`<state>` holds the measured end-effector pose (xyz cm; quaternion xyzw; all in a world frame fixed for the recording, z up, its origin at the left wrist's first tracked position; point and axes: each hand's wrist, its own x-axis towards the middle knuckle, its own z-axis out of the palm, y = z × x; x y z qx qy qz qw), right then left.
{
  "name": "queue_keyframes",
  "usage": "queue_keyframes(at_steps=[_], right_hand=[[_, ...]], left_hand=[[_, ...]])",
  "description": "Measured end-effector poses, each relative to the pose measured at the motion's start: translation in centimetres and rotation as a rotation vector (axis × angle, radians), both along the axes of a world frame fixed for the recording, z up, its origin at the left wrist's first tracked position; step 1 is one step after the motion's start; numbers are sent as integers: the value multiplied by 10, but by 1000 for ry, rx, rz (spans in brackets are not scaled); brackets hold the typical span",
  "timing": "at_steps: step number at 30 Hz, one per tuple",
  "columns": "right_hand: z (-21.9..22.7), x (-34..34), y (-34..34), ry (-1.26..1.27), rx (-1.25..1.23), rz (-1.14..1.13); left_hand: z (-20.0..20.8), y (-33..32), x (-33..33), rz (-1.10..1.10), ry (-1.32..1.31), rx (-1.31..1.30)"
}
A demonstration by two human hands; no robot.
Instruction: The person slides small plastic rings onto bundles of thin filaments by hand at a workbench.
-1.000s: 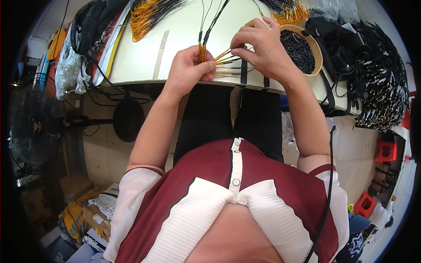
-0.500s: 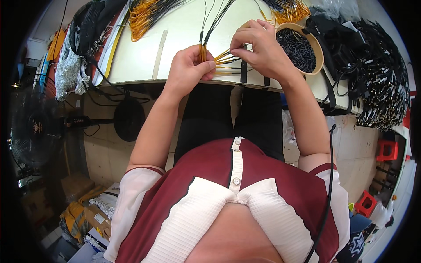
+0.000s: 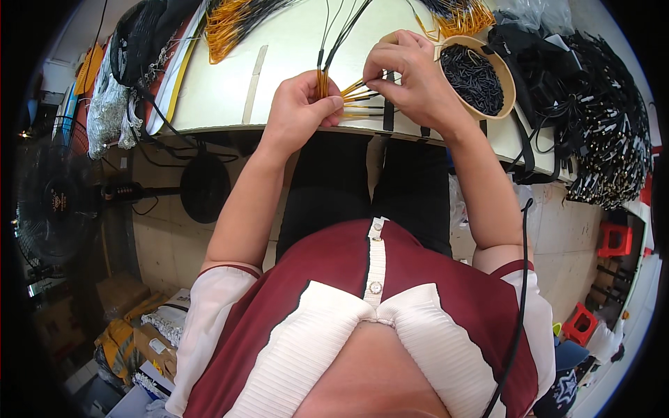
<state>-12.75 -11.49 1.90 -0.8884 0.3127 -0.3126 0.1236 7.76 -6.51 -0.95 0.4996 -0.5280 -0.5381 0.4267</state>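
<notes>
My left hand point(image 3: 300, 111) is closed around a bundle of thin wires point(image 3: 323, 82) with amber-yellow sleeves. Dark leads run up from that grip over the table, while amber ends with black tips fan out to the right. At these ends, my right hand point(image 3: 412, 82) pinches one wire between thumb and forefinger; its fingers mostly hide what lies in the pinch. Just right of this hand stands a tan bowl point(image 3: 510, 97) full of short black tube pieces point(image 3: 471, 80).
Amber-ended wire bundles point(image 3: 226, 31) lie at the table's far left, and more wires point(image 3: 463, 17) at its far right. Black cables with metal ends point(image 3: 606, 132) hang over the right side. A fan point(image 3: 59, 202) stands at left; red stools point(image 3: 614, 239) are on the floor at right.
My right hand has shifted very slightly to the left along the wire ends. The left hand keeps its grip, almost unmoved.
</notes>
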Motion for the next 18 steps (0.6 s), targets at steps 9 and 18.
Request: queue_keyframes(at_steps=[9, 18], right_hand=[[15, -9, 8, 83, -40, -85], [39, -13, -9, 244, 40, -68]], left_hand=[[-1, 4, 2, -3, -10, -23], [-6, 7, 6, -52, 28, -63]])
